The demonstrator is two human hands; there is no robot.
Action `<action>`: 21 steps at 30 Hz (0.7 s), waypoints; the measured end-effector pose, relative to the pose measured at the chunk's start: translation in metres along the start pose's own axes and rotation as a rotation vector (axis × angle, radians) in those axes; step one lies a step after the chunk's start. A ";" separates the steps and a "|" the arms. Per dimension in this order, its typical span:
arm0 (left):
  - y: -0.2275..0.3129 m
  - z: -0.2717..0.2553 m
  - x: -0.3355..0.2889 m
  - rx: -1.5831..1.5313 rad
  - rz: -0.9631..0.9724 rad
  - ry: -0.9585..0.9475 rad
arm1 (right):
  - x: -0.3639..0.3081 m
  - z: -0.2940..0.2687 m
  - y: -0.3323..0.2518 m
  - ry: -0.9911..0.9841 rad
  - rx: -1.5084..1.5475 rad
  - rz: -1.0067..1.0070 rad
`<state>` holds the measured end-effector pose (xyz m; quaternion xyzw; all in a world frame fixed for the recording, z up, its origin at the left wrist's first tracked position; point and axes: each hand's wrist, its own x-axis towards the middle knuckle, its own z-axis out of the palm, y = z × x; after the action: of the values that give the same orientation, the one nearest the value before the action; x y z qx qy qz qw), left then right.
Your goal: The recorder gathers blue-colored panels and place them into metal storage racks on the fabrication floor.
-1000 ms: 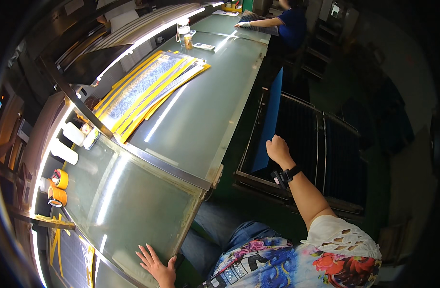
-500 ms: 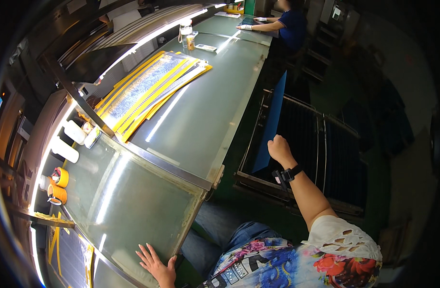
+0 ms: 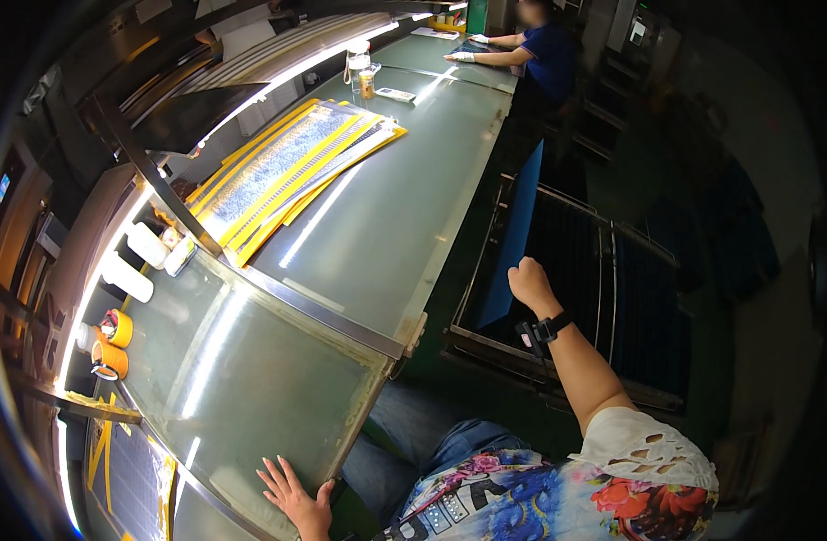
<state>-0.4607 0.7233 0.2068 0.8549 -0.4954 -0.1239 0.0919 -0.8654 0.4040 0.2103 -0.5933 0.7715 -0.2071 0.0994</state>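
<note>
Above the dark rack, a blue sheet is gripped by the right hand

At the right, over the rack [image 3: 601,288], the blue sheet [image 3: 519,234] is held on edge by the right hand [image 3: 532,281]. Its near side is pinched by curled fingers, though the exact placing of the thumb cannot be told. Whether the sheet's lower edge is seated in the rack cannot be told either. A black device [image 3: 541,331] is strapped to the right wrist.

The left hand [image 3: 298,500] is laid palm down, fingers spread, on the glassy table [image 3: 269,374], close to its near edge. The tabletop is crossed by a metal strip [image 3: 314,317], beyond which yellow-edged sheets [image 3: 296,171] are stacked unevenly. Along the table's left side are set two rolls of tape [image 3: 116,326] and two white bottles [image 3: 127,278]. At the lower left, a dark panel [image 3: 136,469] is marked with yellow strips.

Farther up the table, a clear bottle [image 3: 357,70], an amber jar [image 3: 366,87] and a small white device [image 3: 395,95] are grouped. At the far end, a dark sheet [image 3: 485,48] is touched by a co-worker [image 3: 547,59] in white gloves [image 3: 461,57].
</note>
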 end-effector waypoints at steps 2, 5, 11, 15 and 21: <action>-0.001 0.000 -0.001 -0.003 0.000 0.001 | 0.001 0.000 -0.001 -0.004 0.003 0.005; -0.001 0.001 0.000 -0.003 0.009 0.010 | 0.003 0.000 0.000 0.012 0.008 -0.026; 0.000 -0.001 0.000 -0.015 0.002 0.004 | 0.015 -0.009 -0.007 -0.087 0.048 0.003; 0.001 -0.003 -0.001 -0.019 0.013 0.008 | 0.019 0.012 -0.008 -0.307 0.052 0.062; -0.001 0.001 -0.001 -0.016 0.017 0.004 | 0.027 0.020 -0.005 -0.134 -0.034 0.028</action>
<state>-0.4605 0.7247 0.2061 0.8502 -0.5012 -0.1253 0.1008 -0.8608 0.3732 0.1972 -0.5968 0.7747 -0.1523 0.1434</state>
